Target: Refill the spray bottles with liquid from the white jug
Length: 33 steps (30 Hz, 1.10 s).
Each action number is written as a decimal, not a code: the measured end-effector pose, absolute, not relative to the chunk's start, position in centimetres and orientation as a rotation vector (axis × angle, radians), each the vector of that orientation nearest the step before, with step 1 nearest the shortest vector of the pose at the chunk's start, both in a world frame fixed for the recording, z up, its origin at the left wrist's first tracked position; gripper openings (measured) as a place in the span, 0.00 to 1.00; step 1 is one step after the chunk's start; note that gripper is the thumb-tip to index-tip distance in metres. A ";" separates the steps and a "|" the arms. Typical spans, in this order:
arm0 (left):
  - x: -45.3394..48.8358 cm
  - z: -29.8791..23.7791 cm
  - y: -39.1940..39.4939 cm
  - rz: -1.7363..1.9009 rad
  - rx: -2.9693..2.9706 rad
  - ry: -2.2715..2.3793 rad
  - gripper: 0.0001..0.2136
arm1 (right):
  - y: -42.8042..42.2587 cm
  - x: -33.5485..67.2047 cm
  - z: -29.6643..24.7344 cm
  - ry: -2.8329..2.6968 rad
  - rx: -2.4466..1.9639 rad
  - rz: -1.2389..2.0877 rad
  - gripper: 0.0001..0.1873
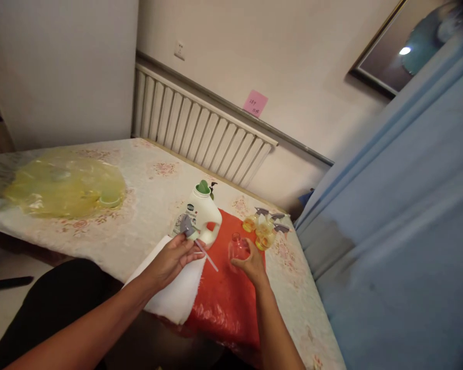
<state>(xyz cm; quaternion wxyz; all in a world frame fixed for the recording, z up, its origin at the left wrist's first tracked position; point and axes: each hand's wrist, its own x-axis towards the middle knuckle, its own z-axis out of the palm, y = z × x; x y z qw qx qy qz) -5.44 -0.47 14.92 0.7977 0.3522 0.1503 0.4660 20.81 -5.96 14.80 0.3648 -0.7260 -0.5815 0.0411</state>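
Here the left hand point(173, 259) closes on a grey trigger sprayer point(187, 227), its dip tube point(209, 258) hanging free above the red cloth point(224, 303). The right hand point(251, 264) curls its fingers round a small clear bottle point(237, 246) standing on that cloth. Lightly held, the bottle could tip, and the tube might drip onto the white towel point(177, 298).

The floral-clothed table point(146, 205) bore a yellow plastic bag point(61, 185), a red sheet point(224, 293) and a white cloth point(177, 300) — both at its near edge.
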 end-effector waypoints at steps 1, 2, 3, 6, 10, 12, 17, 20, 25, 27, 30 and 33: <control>-5.1 15.7 -0.5 1.023 0.777 0.308 0.12 | -6.8 20.8 14.0 -1.433 -1.872 0.171 0.39; -4.9 16.4 -0.6 1.045 0.799 0.290 0.12 | -7.5 20.7 13.3 -1.370 -1.877 0.237 0.41; -4.6 17.0 -0.7 1.063 0.824 0.272 0.12 | -8.2 20.6 12.7 -1.316 -1.876 0.290 0.42; -3.8 18.4 -1.0 1.085 0.881 0.240 0.11 | -9.8 20.0 11.0 -1.264 -1.871 0.343 0.44; -2.8 18.9 -1.4 1.056 0.916 0.240 0.11 | -11.2 19.3 9.8 -1.279 -1.857 0.350 0.44; -2.3 18.8 -1.6 1.043 0.926 0.247 0.13 | -11.7 19.0 9.6 -1.294 -1.831 0.347 0.45; -1.5 18.3 -1.9 1.035 0.950 0.289 0.17 | -12.5 18.3 10.1 -1.317 -1.831 0.331 0.45; -1.2 17.9 -2.2 1.025 0.998 0.325 0.16 | -12.7 17.7 10.7 -1.321 -1.820 0.362 0.46; -0.7 17.0 -3.0 0.982 1.183 0.427 0.13 | -12.5 16.5 11.7 -1.322 -1.822 0.426 0.47; -0.5 16.6 -3.2 0.970 1.274 0.452 0.12 | -12.3 16.2 12.0 -1.323 -1.817 0.453 0.47; -0.3 15.8 -3.2 0.922 1.426 0.492 0.12 | -12.1 15.8 12.0 -1.314 -1.794 0.474 0.46; -0.4 15.1 -3.0 0.860 1.553 0.512 0.14 | -12.0 15.5 12.0 -1.305 -1.769 0.489 0.47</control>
